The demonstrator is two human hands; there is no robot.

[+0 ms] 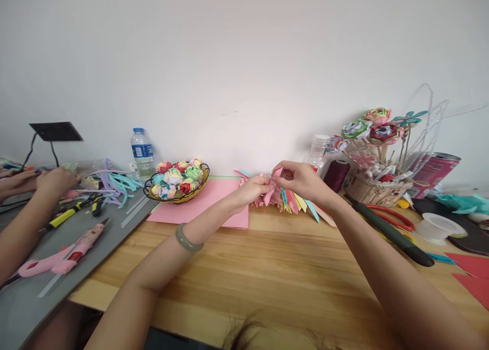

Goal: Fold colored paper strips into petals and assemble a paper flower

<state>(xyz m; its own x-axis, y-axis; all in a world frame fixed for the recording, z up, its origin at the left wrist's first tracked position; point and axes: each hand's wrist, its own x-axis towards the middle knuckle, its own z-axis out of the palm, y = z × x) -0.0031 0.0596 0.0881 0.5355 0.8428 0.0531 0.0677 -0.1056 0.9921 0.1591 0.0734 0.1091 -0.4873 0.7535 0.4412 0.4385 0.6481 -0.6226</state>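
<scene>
Both hands meet over the back of the wooden table. My left hand pinches a folded piece of pink paper from the left. From the right, the fingers of my right hand are closed on the same piece at its upper edge. Just behind and beneath them lies a row of folded paper strips in pink, yellow and blue, partly hidden by my hands. Left of my left hand, pink paper sheets lie flat on the table.
A basket of paper flowers and a water bottle stand left. A co-worker's hands are over a grey table bearing a pink glue gun. Right are a flower pot, thread spool, dark-handled tool and ribbon roll.
</scene>
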